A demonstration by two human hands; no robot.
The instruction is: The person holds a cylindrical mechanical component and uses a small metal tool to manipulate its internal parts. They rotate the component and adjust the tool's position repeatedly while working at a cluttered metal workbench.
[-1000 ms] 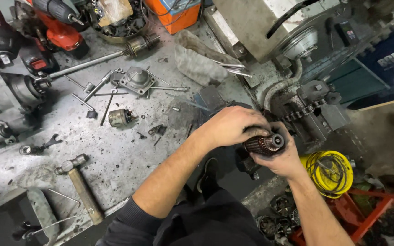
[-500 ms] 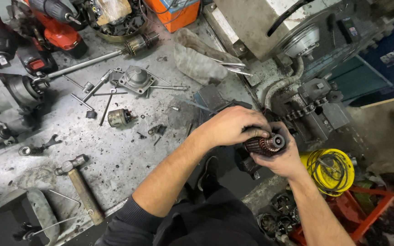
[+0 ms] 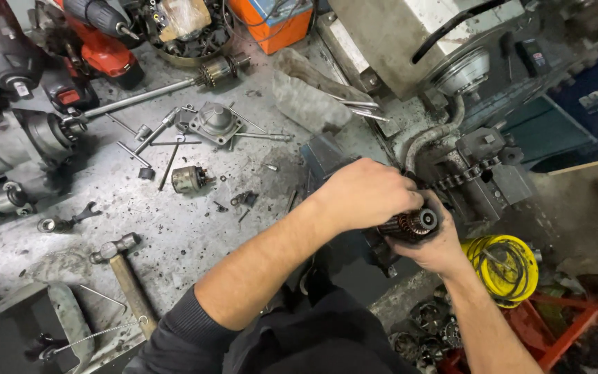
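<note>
Both my hands grip a dark cylindrical motor armature [image 3: 411,225] with copper windings, its toothed end facing right. My left hand [image 3: 365,192] wraps over it from above. My right hand [image 3: 432,249] cups it from below. They hold it over a bench vise [image 3: 475,173] at the right edge of the workbench. Most of the armature is hidden under my left palm.
The grimy metal workbench [image 3: 174,235] carries a hammer [image 3: 124,273], a small solenoid [image 3: 187,179], a cast housing [image 3: 214,123], long rods, bolts and a grey rag [image 3: 307,97]. Red power tools [image 3: 98,41] lie far left. A yellow cable coil [image 3: 503,266] sits lower right.
Both hands stay clamped on the armature with only a slight shift of the left hand over it. The view has drifted a little.
</note>
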